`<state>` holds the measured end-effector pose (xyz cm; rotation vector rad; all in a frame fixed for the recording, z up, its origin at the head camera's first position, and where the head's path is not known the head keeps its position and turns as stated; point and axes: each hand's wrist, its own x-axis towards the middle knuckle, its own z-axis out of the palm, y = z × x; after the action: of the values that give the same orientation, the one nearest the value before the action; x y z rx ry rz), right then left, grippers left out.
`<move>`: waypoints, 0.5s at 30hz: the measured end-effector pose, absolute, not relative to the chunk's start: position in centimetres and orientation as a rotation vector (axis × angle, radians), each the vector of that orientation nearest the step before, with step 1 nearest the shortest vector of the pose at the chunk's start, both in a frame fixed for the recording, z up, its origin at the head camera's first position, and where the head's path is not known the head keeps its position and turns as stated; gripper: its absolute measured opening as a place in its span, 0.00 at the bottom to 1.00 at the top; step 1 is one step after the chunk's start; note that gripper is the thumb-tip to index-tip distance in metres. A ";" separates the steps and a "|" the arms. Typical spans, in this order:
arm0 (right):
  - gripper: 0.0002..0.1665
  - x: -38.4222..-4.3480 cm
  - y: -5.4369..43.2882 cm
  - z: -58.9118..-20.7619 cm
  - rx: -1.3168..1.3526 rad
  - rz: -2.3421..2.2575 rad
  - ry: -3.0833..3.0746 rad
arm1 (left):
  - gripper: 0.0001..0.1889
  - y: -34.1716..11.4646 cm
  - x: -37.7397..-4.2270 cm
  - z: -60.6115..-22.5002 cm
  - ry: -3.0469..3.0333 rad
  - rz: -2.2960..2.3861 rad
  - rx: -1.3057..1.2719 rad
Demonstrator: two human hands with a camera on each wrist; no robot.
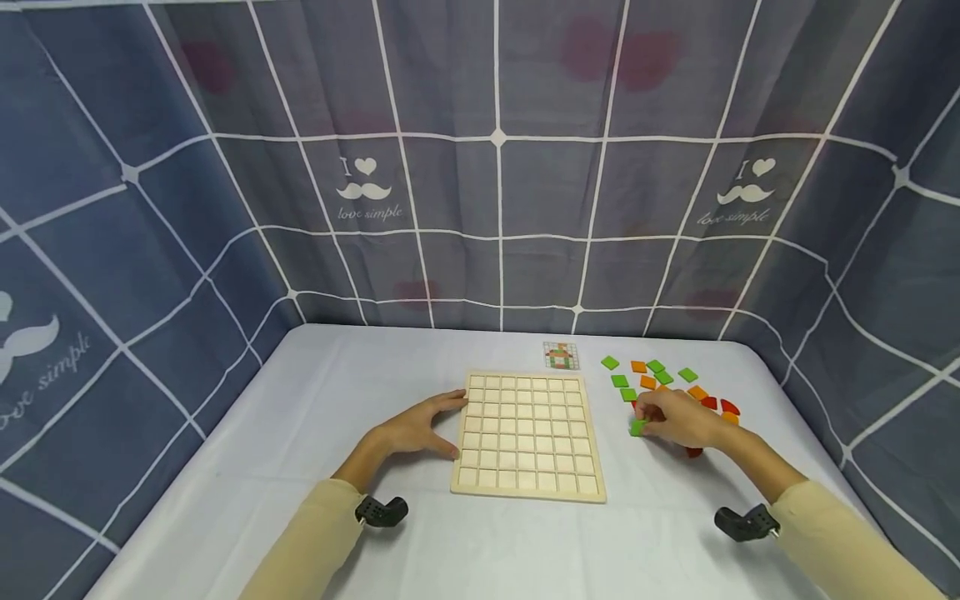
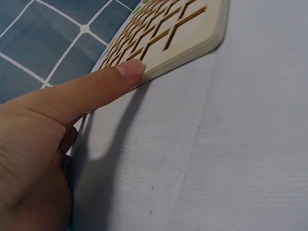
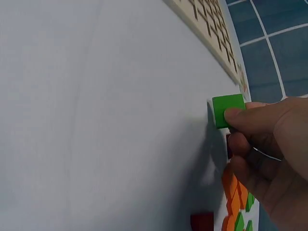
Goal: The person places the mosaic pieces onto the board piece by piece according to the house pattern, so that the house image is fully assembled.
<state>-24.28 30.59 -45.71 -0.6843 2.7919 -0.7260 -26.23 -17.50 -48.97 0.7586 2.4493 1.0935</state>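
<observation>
A wooden grid board (image 1: pixel 528 433) with square recesses lies on the white table. My left hand (image 1: pixel 415 427) is spread at its left side, with thumb and fingertips touching the edge; in the left wrist view the thumb (image 2: pixel 108 86) rests against the rim. My right hand (image 1: pixel 681 418) pinches a green square tile (image 3: pixel 226 107) between thumb and fingers, held over the cloth to the right of the board. Beneath and beyond that hand lie loose green tiles (image 1: pixel 619 381), orange tiles (image 1: pixel 647 382) and red pieces (image 1: pixel 729 407), some of them hidden by it.
A small printed pattern card (image 1: pixel 561 356) lies behind the board's far right corner. Dark checked curtains (image 1: pixel 450 183) enclose the table at the back and sides. White cloth (image 1: pixel 315 400) covers the tabletop. A black wrist device (image 1: pixel 381 511) sits on each sleeve.
</observation>
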 end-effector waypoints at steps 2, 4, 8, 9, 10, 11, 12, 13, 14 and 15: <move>0.11 -24.2 29.9 -45.9 -0.702 -0.782 2.737 | 0.53 -17.6 -25.9 -49.3 2.457 1.065 0.753; 0.10 -24.1 29.1 -45.9 -0.698 -0.833 2.699 | 0.54 -17.6 -25.8 -49.5 2.455 1.062 0.755; 0.09 -23.8 27.0 -45.3 -0.656 -0.945 2.679 | 0.53 -17.4 -25.9 -49.4 2.451 1.081 0.788; 0.09 -23.7 26.3 -45.1 -0.632 -0.977 2.677 | 0.53 -17.4 -26.0 -49.3 2.449 1.087 0.796; 0.09 -23.7 25.6 -44.9 -0.617 -1.008 2.669 | 0.53 -17.4 -26.1 -49.2 2.450 1.081 0.801; 0.08 -23.6 25.0 -44.7 -0.610 -1.039 2.659 | 0.53 -17.4 -26.2 -49.1 2.449 1.075 0.803; 0.08 -23.5 24.3 -44.5 -0.605 -1.063 2.648 | 0.53 -17.4 -26.2 -49.0 2.447 1.072 0.802; 0.08 -23.5 23.6 -44.4 -0.608 -1.080 2.636 | 0.53 -17.4 -26.3 -49.0 2.444 1.068 0.801; 0.08 -23.5 23.0 -44.4 -0.618 -1.095 2.624 | 0.53 -17.4 -26.4 -48.9 2.445 1.069 0.798; 0.08 -23.5 22.5 -44.3 -0.633 -1.102 2.614 | 0.53 -17.5 -26.5 -48.9 2.450 1.062 0.793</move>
<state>-23.52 22.49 -44.34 -0.6328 2.6137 -1.1019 -26.45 -17.46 -48.93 0.7926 2.4498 1.0623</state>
